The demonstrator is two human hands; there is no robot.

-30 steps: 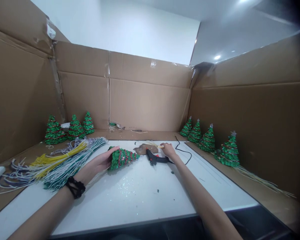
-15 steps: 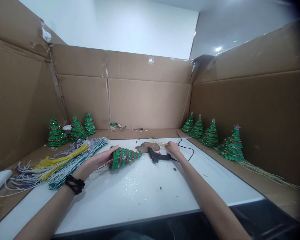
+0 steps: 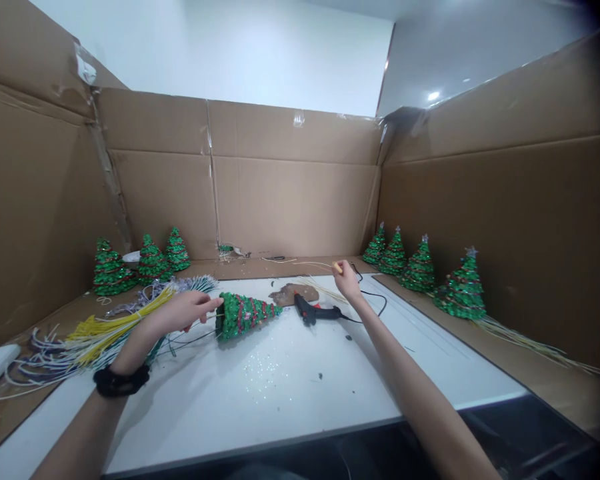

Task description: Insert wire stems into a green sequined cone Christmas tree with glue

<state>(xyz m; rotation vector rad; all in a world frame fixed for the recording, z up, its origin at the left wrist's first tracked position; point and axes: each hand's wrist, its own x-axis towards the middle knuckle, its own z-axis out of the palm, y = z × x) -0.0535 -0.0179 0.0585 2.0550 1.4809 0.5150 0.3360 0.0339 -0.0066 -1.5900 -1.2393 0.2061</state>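
Observation:
A small green Christmas tree (image 3: 245,315) with a red garland lies on its side on the white board, tip to the right. Thin wires trail from its base. My left hand (image 3: 193,310) is at that base, index finger stretched to its rim and the other fingers loosely bent. Above the board's far edge, my right hand (image 3: 349,283) is closed on a thin pale strand with a small yellowish piece (image 3: 337,268) at the fingertips. Below it lies a black glue gun (image 3: 316,312), its nozzle by a brown, stained pad (image 3: 303,294). Pale loose strands (image 3: 320,287) lie beside the pad.
Bundles of yellow (image 3: 100,337) and white-green wire ties lie at left. Several green trees stand at the back left (image 3: 153,260) and along the right side (image 3: 463,290). Cardboard walls (image 3: 295,200) enclose the board. A black cord (image 3: 380,303) runs behind the glue gun.
My left hand has slid off the tree's side, back to the left of its base. My right hand has risen slightly away from the strands on the board. The tree stays lying down.

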